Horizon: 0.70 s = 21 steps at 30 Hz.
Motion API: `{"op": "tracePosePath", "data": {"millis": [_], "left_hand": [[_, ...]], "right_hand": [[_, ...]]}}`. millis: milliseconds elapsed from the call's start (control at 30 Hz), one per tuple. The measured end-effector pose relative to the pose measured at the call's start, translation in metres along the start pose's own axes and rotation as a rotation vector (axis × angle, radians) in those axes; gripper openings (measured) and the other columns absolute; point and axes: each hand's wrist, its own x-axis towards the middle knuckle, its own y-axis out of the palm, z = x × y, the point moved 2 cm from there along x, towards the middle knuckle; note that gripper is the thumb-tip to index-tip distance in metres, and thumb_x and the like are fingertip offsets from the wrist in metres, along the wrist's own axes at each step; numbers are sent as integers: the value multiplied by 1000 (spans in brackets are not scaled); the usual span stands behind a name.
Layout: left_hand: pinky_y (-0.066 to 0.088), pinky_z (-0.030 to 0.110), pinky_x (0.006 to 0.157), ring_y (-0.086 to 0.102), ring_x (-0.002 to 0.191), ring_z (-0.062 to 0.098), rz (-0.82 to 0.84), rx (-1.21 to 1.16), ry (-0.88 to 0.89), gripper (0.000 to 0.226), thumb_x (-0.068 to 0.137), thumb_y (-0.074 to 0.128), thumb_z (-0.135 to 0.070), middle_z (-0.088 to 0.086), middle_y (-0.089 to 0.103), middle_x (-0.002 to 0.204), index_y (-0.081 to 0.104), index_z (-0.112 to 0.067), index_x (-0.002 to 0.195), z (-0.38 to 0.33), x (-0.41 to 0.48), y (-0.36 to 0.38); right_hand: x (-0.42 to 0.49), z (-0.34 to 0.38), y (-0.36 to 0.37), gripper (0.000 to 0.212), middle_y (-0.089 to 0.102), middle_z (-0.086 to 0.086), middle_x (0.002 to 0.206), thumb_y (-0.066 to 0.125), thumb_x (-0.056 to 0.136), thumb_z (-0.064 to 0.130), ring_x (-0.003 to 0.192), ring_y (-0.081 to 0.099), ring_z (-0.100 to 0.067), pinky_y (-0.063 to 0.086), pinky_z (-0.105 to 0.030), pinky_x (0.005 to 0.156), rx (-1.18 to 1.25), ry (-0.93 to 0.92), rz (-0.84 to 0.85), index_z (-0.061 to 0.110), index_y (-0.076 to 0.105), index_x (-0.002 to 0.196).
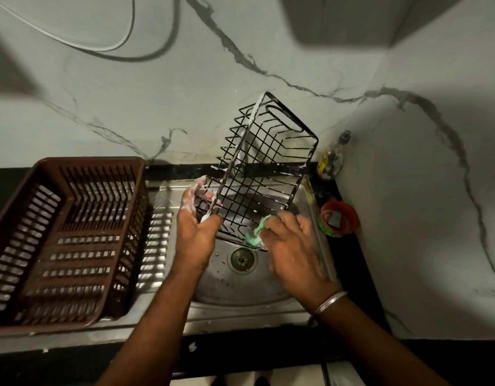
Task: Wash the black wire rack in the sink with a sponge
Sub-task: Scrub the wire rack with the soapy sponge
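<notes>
Scrubbing step: left hand [197,232] grips soapy black wire rack [263,165] tilted over sink [268,291]; right hand [291,243] closed on green sponge [256,232] at lower edge. Next: likely work sponge along remaining wires.

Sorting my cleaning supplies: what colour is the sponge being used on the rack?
Green, soapy; the sponge shows in the head view, under the right hand.

Both forearms bare, no sleeves visible. Right hand [289,246]: thin silver bangle [330,302] at wrist. Left hand [196,232]: soap foam on fingers, no jewellery seen.
</notes>
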Motion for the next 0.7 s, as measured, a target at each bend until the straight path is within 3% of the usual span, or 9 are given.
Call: {"op": "tracePosePath", "data": {"millis": [100, 167, 200, 267, 333, 467, 567, 700], "left_hand": [[49, 59, 114, 59, 134, 19, 2, 52, -28, 72, 78, 64, -15, -17, 64, 130, 58, -63, 131, -1, -4, 2], [47, 57, 116, 56, 137, 20, 27, 76, -45, 71, 79, 65, -21, -17, 61, 136, 52, -77, 121, -4, -10, 4], [45, 56, 119, 54, 140, 18, 30, 73, -32, 71, 80, 65, -22, -14, 60, 141, 52, -70, 130, -2, -12, 6], [39, 53, 124, 48, 147, 15, 43, 73, 25, 75, 82, 66, -23, -7, 56, 154, 50, -39, 153, 2, -14, 9], [35, 53, 127, 43, 151, 16, 51, 97, 22, 83, 81, 67, -31, -1, 50, 161, 44, -21, 160, 2, -13, 11], [33, 50, 128, 44, 151, 13, 80, 102, 86, 78, 81, 65, -26, -3, 52, 159, 48, -20, 156, 3, -11, 6], [39, 57, 122, 50, 146, 22, 73, 104, 66, 81, 79, 65, -30, 5, 57, 155, 48, -16, 157, 5, -12, 7], [42, 54, 121, 50, 145, 16, 91, 95, 92, 82, 78, 64, -39, -1, 57, 154, 49, -20, 156, 4, -12, 8]], "right_hand": [[6, 12, 1, 23, 68, 7, 110, 67, 84, 21, 107, 55, -19, 42, -39, 91, 40, -38, 67, 27, 75, 104], [15, 10, -7, 21, 68, 5, 103, 68, 89, 18, 99, 59, -17, 46, -33, 86, 136, 66, 29, 27, 75, 106], [17, 11, -8, 19, 68, 3, 102, 67, 92, 16, 97, 62, -18, 49, -31, 85, 162, 120, 29, 25, 74, 108], [23, 23, -9, 16, 68, -1, 103, 67, 96, 14, 98, 64, -21, 55, -33, 85, 196, 239, 71, 22, 72, 110], [29, 35, 1, 11, 68, 0, 101, 69, 97, 15, 98, 64, -21, 58, -35, 83, 330, 380, 99, 23, 72, 105], [43, 28, 19, 10, 72, 8, 87, 76, 93, 14, 86, 67, -10, 55, -26, 75, 702, 483, 98, 22, 77, 88], [42, 30, 15, 18, 70, 9, 84, 74, 94, 11, 82, 64, -9, 50, -21, 66, 656, 429, 63, 24, 73, 82], [47, 30, 16, 20, 76, 6, 88, 73, 91, -1, 83, 70, -8, 59, -23, 73, 933, 459, 26, 18, 80, 93]]}}
